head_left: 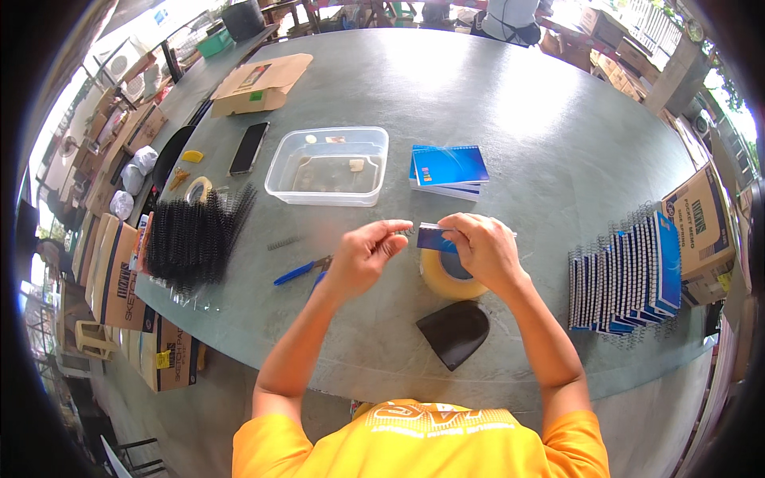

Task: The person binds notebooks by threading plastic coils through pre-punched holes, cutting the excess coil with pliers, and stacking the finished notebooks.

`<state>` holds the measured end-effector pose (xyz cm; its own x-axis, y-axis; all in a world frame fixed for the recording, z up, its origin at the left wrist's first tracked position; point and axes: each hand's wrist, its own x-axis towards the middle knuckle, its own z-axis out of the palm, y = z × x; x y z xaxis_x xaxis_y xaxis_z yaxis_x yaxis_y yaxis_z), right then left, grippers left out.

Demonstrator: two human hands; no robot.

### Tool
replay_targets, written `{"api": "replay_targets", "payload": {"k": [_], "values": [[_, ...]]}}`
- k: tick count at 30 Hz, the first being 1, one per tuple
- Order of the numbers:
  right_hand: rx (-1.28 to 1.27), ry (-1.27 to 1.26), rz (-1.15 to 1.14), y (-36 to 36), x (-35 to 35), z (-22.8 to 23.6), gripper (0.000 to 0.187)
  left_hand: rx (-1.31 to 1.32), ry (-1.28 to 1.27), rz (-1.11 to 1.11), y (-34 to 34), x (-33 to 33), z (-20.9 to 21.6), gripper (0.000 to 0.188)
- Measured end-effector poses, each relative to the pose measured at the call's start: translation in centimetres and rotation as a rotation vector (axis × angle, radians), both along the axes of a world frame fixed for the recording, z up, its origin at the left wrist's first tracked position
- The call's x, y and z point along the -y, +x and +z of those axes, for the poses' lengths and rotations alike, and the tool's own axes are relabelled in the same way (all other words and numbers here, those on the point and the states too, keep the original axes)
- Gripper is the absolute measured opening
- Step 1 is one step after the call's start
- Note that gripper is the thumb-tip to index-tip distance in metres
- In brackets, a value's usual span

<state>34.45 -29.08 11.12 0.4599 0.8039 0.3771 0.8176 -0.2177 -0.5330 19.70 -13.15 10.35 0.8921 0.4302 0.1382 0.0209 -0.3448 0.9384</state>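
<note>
My right hand (488, 248) grips a small blue notebook (431, 239) by its right part, its edge facing away from me. A thin dark wire spiral (409, 232) sticks out past the notebook's left end. My left hand (360, 253) pinches that spiral between thumb and index finger. Under the notebook lies a roll of clear tape (440, 279), partly covered by the right hand. Nearer to me is a black curved flat piece (454, 333). Blue-handled pliers (295, 273) lie left of my left hand, partly hidden by it, with a loose spiral (283, 243) beyond them.
A clear plastic box (327, 195) stands beyond my hands, beside stacked blue notebooks (450, 166). At left are a pile of black spirals (195, 239), a phone (249, 149) and cardboard (259, 84). Many spiral-bound notebooks (625, 275) stand at right by a carton (701, 231).
</note>
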Motion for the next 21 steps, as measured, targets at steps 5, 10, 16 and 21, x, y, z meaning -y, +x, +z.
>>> {"api": "replay_targets", "payload": {"k": [5, 10, 16, 21], "values": [[-0.067, -0.048, 0.034, 0.0, 0.3, 0.6, 0.011, 0.069, 0.090, 0.080, 0.4, 1.8, -1.1, 0.016], [-0.055, -0.054, 0.056, -0.1, 0.5, 0.4, 0.012, 0.080, 0.196, 0.097, 0.7, 2.0, -0.7, 0.013], [0.009, -0.022, 0.123, -0.5, 0.3, 0.4, 0.018, 0.205, 0.300, 0.210, 1.5, 1.9, -0.7, 0.010], [0.103, -0.042, 0.172, -0.5, 0.1, 0.2, 0.021, -0.043, 0.182, -0.007, 1.0, 0.2, 0.2, 0.012]]}}
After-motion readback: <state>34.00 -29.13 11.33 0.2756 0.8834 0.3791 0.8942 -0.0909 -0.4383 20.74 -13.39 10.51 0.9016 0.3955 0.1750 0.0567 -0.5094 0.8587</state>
